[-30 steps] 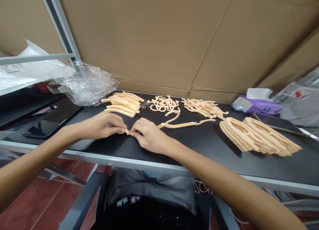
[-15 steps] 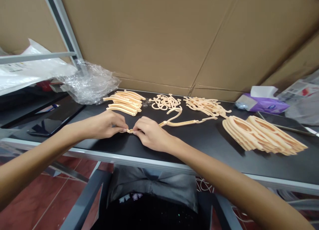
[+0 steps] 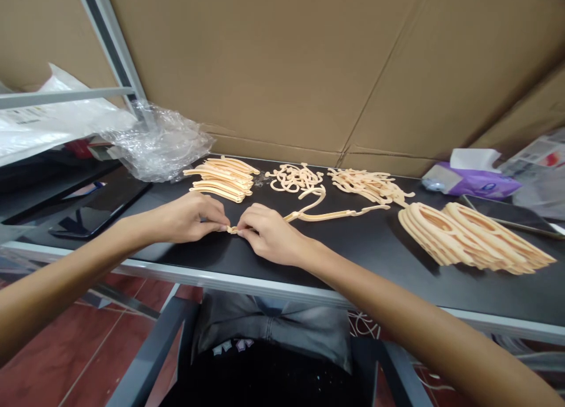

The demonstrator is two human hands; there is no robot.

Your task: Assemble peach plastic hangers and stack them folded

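Note:
A cream plastic folding hanger (image 3: 324,216) lies on the dark tabletop, its hook pointing away from me and one arm stretched to the right. Its left part runs beneath my right hand (image 3: 271,233), whose fingers pinch it. Just left of that, my left hand (image 3: 196,219) pinches the hanger's left end between thumb and fingertips. A short joint piece shows between the two hands. Fingers cover most of the left arm. Beyond the hands lie a stack of curved arm pieces (image 3: 225,180), a heap of hooks (image 3: 295,177) and a pile of smaller arm pieces (image 3: 368,184).
Stacked cream hanger pieces (image 3: 472,236) stand at the right. Behind them are a purple tissue pack (image 3: 481,182) and a dark flat device (image 3: 507,214). Crumpled clear plastic (image 3: 159,142) and a black phone-like slab (image 3: 95,210) sit left. Cardboard (image 3: 273,60) walls the back.
The view has shifted slightly. Both hands keep their pinch on the hanger in nearly the same place, with no clear movement of the pieces.

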